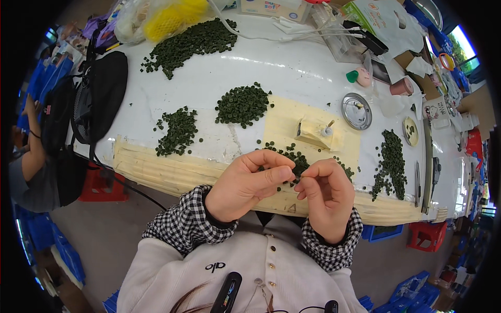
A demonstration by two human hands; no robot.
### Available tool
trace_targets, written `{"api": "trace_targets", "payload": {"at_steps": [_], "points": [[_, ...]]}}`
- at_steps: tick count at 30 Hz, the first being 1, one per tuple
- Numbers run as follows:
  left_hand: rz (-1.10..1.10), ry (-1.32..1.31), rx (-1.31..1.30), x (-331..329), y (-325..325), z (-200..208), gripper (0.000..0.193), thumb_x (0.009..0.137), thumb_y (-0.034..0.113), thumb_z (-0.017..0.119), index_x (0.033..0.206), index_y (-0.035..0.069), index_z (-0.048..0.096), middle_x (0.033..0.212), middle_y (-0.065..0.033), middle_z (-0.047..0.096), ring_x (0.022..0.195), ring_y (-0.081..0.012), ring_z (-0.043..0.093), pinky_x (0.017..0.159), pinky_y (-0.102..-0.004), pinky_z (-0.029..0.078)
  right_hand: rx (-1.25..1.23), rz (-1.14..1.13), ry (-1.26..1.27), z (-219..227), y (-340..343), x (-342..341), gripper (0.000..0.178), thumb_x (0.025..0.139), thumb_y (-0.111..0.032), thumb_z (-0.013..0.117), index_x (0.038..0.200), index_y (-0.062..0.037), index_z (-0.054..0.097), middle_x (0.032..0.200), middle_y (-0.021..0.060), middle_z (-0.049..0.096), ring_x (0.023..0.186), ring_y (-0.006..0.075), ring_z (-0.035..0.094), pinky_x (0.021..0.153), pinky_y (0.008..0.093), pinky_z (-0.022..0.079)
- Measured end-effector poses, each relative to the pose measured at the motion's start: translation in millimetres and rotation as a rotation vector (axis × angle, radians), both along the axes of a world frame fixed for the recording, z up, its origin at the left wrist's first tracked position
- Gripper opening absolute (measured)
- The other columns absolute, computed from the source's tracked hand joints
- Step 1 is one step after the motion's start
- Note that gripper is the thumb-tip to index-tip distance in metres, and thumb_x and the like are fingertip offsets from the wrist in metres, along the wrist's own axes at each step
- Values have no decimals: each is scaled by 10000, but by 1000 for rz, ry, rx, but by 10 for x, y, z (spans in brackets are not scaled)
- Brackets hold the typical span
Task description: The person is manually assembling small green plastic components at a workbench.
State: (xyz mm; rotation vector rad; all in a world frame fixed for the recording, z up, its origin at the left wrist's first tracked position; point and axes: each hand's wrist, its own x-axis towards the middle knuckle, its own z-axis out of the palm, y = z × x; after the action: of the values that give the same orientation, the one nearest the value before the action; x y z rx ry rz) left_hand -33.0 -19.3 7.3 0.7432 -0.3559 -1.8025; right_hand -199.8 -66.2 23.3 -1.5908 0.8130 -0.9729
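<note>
My left hand (249, 183) is closed in a pinch, with thumb and forefinger pressed together above the table's near edge. Close beside it, my right hand (330, 197) pinches too. Whatever sits between either pair of fingertips is too small to make out. Just beyond the fingertips lies a pile of small dark green pieces (299, 160), partly hidden by my hands. Past that, a taped block with an upright metal pin (313, 132) stands on a yellowish taped sheet (282, 110).
More green heaps lie at centre (242, 106), left (178, 132), far left (195, 44) and right (390, 164). A round metal tin (357, 111) and tweezers (417, 183) are at right. A black bag (107, 96) hangs at left, near another person's arm (33, 135). Red stools (427, 236) stand below.
</note>
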Motion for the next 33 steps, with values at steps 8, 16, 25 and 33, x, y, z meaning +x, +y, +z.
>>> {"api": "trace_targets", "payload": {"at_steps": [8, 16, 25, 33], "points": [[26, -54, 0, -10, -29, 74, 180, 903, 82, 516, 1042, 0, 595, 867, -57, 609, 508, -22, 320, 458, -160, 280, 6, -15, -5, -10, -16, 45, 38, 819, 38, 572, 854, 29, 561, 817, 74, 567, 636, 105, 590, 553, 203, 473], [28, -183, -83, 3, -57, 10, 147, 878, 77, 562, 988, -1, 620, 743, -19, 596, 513, -22, 353, 451, -179, 285, 13, -18, 18, 7, -42, 74, 39, 814, 39, 577, 849, 29, 564, 802, 74, 566, 625, 108, 596, 550, 203, 472], [155, -429, -173, -45, -67, 40, 155, 796, -10, 636, 950, -5, 653, 797, -18, 613, 659, -44, 476, 584, -188, 381, 126, 33, -30, 0, -75, 73, 45, 826, 28, 578, 867, 35, 560, 805, 63, 557, 640, 100, 594, 541, 185, 474], [138, -647, -341, 2, -59, -10, 185, 789, -1, 642, 965, 44, 677, 784, 2, 611, 620, -19, 408, 546, -172, 309, 428, 140, -142, 26, -104, 1, 82, 845, 14, 566, 919, 34, 537, 813, 53, 582, 658, 74, 583, 528, 174, 469]]}}
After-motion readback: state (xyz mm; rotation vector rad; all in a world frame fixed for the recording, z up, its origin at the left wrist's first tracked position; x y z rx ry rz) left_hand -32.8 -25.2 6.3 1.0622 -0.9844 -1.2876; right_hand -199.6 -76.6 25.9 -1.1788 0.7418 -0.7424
